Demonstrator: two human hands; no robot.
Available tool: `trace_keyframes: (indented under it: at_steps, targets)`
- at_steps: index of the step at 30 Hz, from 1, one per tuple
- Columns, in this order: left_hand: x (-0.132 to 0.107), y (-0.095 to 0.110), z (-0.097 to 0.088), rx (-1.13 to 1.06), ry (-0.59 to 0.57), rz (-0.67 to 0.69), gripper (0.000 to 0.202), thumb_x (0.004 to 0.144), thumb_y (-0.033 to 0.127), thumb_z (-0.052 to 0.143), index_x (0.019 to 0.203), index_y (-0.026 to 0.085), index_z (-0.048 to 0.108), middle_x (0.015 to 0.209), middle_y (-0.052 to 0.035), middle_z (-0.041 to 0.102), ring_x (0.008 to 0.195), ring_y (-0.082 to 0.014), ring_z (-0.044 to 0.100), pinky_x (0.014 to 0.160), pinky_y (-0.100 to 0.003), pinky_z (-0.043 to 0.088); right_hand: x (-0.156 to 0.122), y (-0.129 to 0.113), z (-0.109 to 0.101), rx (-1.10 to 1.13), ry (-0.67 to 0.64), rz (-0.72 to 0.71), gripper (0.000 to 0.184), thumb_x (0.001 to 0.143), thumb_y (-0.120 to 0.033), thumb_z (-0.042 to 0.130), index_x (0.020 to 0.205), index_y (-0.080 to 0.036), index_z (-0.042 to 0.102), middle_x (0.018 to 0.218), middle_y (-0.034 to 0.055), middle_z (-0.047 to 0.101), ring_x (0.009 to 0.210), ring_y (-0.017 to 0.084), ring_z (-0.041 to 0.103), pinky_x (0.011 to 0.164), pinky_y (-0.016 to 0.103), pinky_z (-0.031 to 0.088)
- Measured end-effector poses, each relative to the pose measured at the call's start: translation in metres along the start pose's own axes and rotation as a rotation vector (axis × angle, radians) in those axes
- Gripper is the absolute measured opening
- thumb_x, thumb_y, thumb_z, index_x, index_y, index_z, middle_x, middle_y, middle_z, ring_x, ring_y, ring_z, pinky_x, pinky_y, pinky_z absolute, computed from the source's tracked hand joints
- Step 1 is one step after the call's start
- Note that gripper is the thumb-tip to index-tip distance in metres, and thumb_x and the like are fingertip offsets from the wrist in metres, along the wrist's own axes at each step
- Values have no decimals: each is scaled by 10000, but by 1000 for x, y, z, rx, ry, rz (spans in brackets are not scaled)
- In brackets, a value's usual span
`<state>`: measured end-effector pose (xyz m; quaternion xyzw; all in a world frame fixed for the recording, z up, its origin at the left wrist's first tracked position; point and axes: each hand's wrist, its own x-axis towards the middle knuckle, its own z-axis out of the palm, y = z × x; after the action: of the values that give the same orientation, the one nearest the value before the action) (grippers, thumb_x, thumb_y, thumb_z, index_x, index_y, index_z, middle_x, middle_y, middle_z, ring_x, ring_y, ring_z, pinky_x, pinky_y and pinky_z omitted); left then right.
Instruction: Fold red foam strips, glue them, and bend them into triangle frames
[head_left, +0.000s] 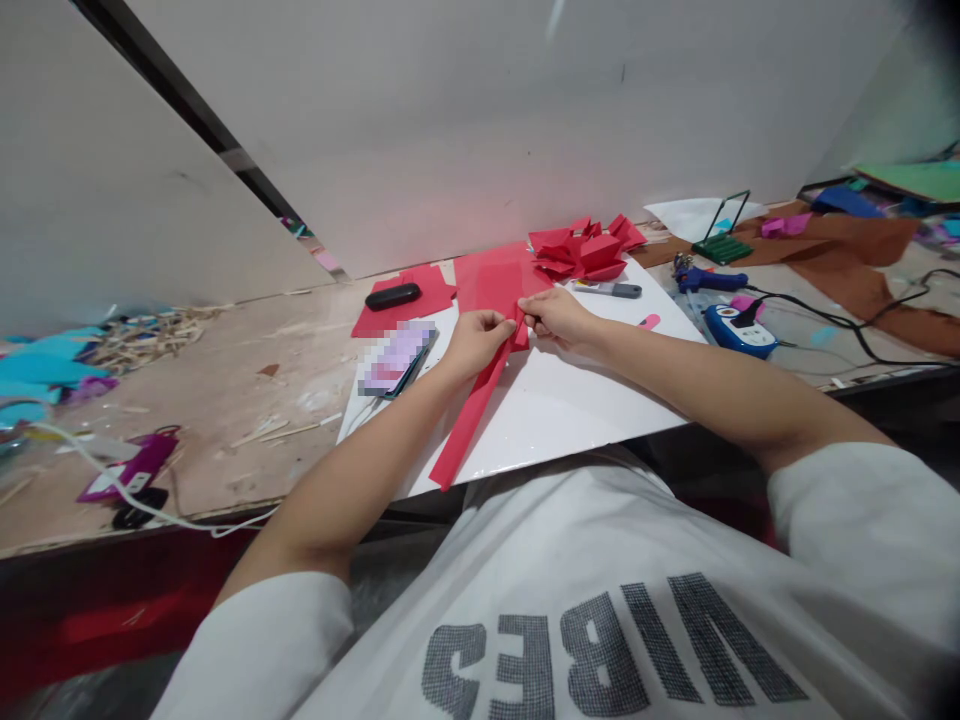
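Note:
A long red paper strip [477,412] slants over the white board [592,400], its near end by the board's front edge. My left hand [478,342] pinches the strip near its upper part. Close beside it, my right hand [556,318] has thumb and finger pressed together on the strip's far end. Beyond the hands lies a flat red paper sheet [491,278]. Folded red paper pieces [585,250] are heaped at the board's far right. A grey utility knife [616,290] rests just past my right hand.
Left of my hands are a phone [397,362] and a black case [393,296] on red paper. To the right lie a blue glue gun [709,279], a blue power strip [741,332] with cables and a green stand [721,248]. A purple power strip [131,468] sits far left.

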<state>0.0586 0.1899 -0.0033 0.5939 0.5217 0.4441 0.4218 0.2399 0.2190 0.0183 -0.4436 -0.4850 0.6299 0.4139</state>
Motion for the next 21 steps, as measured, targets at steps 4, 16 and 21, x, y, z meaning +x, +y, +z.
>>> trace_keyframes:
  at_steps: [4, 16, 21]
  targets:
    - [-3, 4, 0, -8, -2, 1, 270, 854, 420, 805, 765, 222, 644, 590, 34, 586, 483, -144, 565, 472, -267, 470, -5, -1, 1, 18, -41, 2, 456, 1155, -142, 661, 710, -174, 567, 590, -21, 561, 440, 43, 374, 409, 172, 281]
    - [1, 6, -6, 84, -46, 53, 290, 802, 392, 798, 648, 182, 669, 616, 10, 564, 586, -97, 442, 581, -264, 301, -9, -2, 3, -54, -53, 19, 439, 1153, -89, 630, 732, -182, 551, 562, 13, 604, 395, 47, 407, 391, 164, 282]
    - [-3, 14, -8, 76, -100, -14, 329, 783, 377, 806, 587, 196, 615, 569, 24, 496, 564, -92, 395, 571, -273, 264, -7, 0, 3, -41, -45, -4, 453, 1157, -123, 604, 716, -198, 530, 553, 1, 566, 388, 60, 353, 382, 182, 259]
